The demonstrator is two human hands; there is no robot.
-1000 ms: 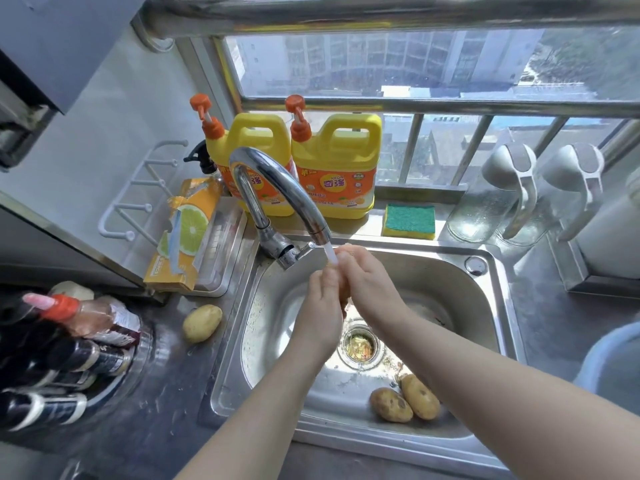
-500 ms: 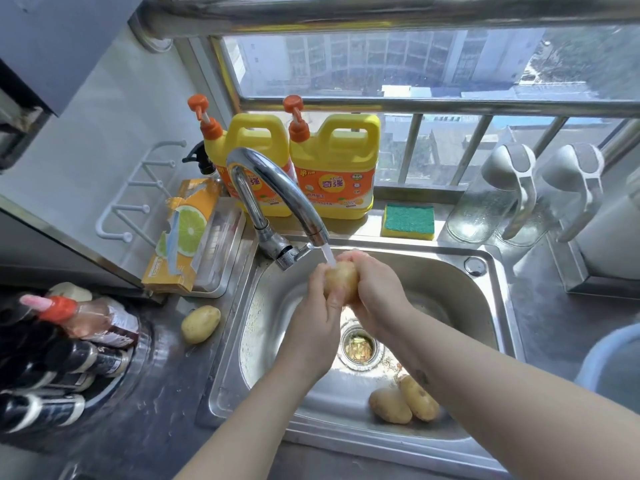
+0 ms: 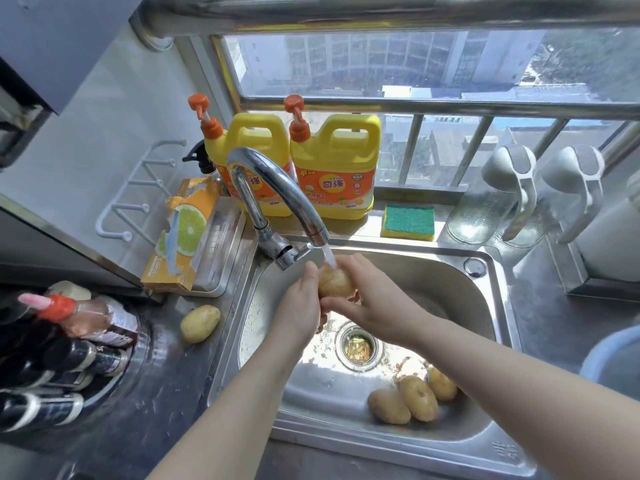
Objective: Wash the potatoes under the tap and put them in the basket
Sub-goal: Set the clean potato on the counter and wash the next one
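Both hands gripping one potato (image 3: 334,283) under the tap (image 3: 277,188) stream, frame center: left hand (image 3: 301,306) cupping its left side, right hand (image 3: 370,299) curling fingers around it. Three potatoes (image 3: 412,398) lying in the sink (image 3: 450,434), lower right; another potato (image 3: 200,323) sitting on the counter, left.

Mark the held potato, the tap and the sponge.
held potato (image 3: 334,282), head view, on its bare skin just below the water stream
tap (image 3: 277,181), head view, on the curved chrome spout
sponge (image 3: 408,220), head view, on its green top face
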